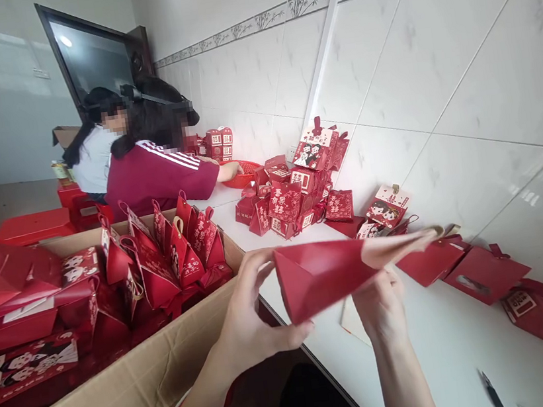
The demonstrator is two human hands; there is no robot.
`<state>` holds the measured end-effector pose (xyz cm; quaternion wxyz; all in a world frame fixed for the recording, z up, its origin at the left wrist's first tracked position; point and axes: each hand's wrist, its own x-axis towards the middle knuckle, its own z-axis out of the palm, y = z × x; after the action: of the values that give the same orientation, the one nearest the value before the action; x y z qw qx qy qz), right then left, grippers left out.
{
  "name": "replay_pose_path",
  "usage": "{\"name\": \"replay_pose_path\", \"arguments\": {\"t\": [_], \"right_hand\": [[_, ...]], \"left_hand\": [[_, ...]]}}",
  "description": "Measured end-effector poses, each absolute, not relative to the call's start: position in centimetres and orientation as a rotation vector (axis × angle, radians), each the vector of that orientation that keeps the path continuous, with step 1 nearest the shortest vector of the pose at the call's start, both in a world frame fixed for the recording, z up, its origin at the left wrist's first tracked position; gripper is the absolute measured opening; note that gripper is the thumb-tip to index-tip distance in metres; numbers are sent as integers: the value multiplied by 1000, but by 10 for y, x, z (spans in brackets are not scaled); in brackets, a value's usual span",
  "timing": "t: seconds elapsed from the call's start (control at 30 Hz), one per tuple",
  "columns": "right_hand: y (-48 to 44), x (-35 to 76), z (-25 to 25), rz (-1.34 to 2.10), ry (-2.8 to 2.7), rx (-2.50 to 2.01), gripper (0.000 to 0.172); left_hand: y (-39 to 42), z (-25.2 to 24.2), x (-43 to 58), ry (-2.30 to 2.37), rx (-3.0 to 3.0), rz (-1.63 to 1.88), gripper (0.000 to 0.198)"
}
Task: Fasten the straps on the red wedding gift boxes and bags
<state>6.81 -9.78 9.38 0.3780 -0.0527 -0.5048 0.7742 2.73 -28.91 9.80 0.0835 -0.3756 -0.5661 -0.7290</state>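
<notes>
A red paper gift box (323,273) with a pale, tapering top is held sideways in the air over the table edge. My left hand (253,312) grips its wide bottom end, thumb below and fingers behind it. Under the narrower part, my right hand (380,299) is closed on the box; most of its fingers are hidden behind the paper. Past my hands, a pile of similar red gift boxes (286,205) stands on the white table against the wall.
At left, a large cardboard carton (138,374) holds many red gift boxes. More red boxes (488,272) line the wall on the right. A pen (491,391) lies on the table. Two people sit beyond, one in a maroon top (158,178), near a red basket (241,177) and a red stool (34,227).
</notes>
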Motion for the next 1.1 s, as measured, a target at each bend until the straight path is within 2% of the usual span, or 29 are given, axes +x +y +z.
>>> {"name": "replay_pose_path", "arguments": {"t": [0.1, 0.2, 0.33, 0.43, 0.53, 0.6, 0.67, 0.77, 0.9, 1.1], "right_hand": [[-99, 75, 104, 1882, -1343, 1, 38], [-102, 84, 113, 1814, -1454, 159, 35], [-105, 90, 118, 1756, -1660, 133, 45], [-106, 89, 119, 1814, -1724, 75, 49], [-106, 86, 119, 2019, -1617, -35, 59], [-108, 84, 115, 2208, -1477, -158, 68], [-114, 82, 110, 2392, -1286, -295, 70], [-126, 81, 99, 2594, -1024, -403, 58], [-141, 82, 90, 2764, -969, -268, 42], [-144, 83, 85, 2784, -1009, -134, 26]], "left_hand": [[-279, 93, 27, -1549, -853, -2769, 59], [-268, 89, 32, -1368, -557, -3223, 58], [-258, 86, 45, -1162, -361, -3464, 57], [-252, 85, 53, -1173, -402, -3378, 65], [-249, 84, 58, -1270, -527, -3132, 77], [-248, 85, 60, -1292, -653, -2926, 72], [-249, 87, 62, -1341, -731, -2764, 59], [-251, 90, 62, -1423, -735, -2655, 50], [-252, 92, 59, -1420, -654, -2611, 59], [-254, 94, 58, -1460, -652, -2569, 60]]}}
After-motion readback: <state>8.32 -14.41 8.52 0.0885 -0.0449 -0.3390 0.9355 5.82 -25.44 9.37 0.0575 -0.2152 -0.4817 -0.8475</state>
